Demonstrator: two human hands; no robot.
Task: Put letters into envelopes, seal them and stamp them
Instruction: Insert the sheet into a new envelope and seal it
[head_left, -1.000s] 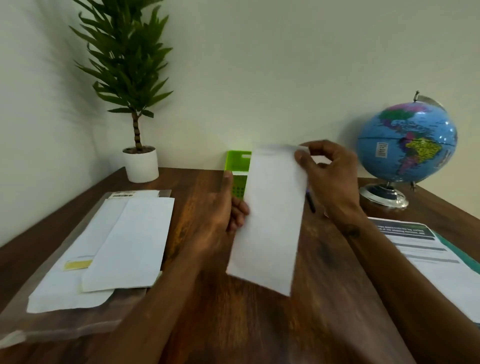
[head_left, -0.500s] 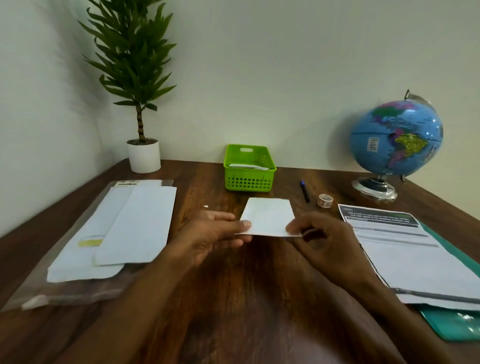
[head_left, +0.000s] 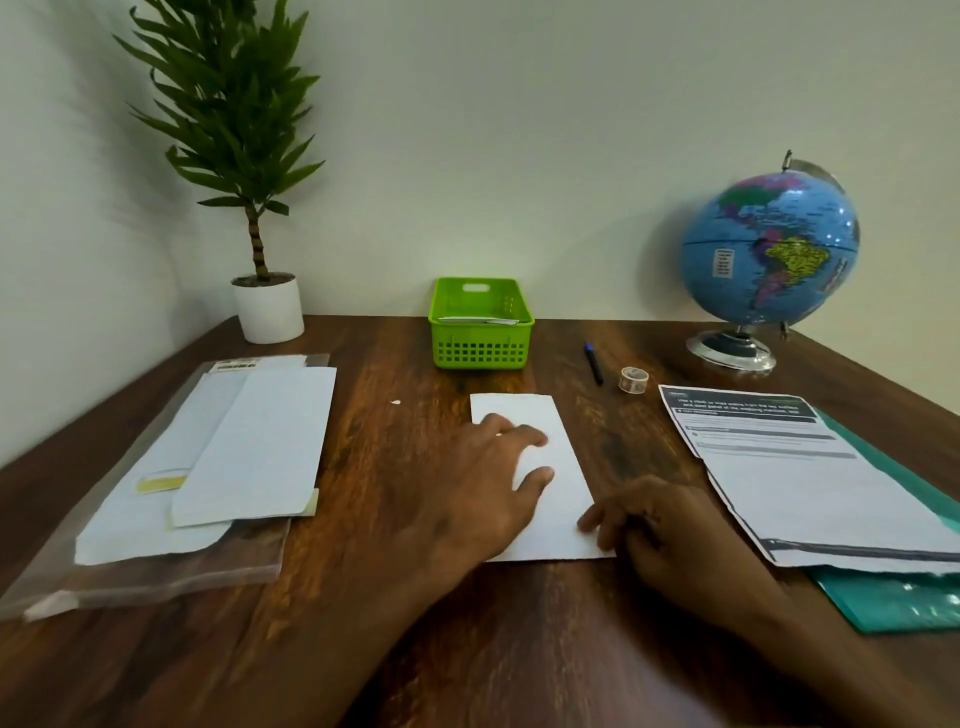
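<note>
The envelope (head_left: 550, 467) lies flat on the bench (head_left: 405, 415), long side running away from the person, near the middle. Bare wood shows on both of its long sides: a wide strip to the left up to the stack of envelopes (head_left: 234, 457) on a clear plastic sleeve (head_left: 171, 577), a narrower strip to the right up to the printed sheets (head_left: 810, 478) on a green folder (head_left: 893, 597). Beyond its far edge stand a green basket (head_left: 480, 325), a pen (head_left: 593, 362) and a small tape roll (head_left: 632, 379).

The left hand (head_left: 488, 488) lies over the envelope's left half, fingers (head_left: 530, 436) spread and nearly straight, pressing it flat. The right hand (head_left: 670, 540) sits at the near right corner, its fingers curled, the tips touching the envelope's edge; whether they pinch it I cannot tell.

The bench is dark wood, set against a pale wall, with a potted plant (head_left: 267, 306) at the far left and a globe (head_left: 769, 249) at the far right.
</note>
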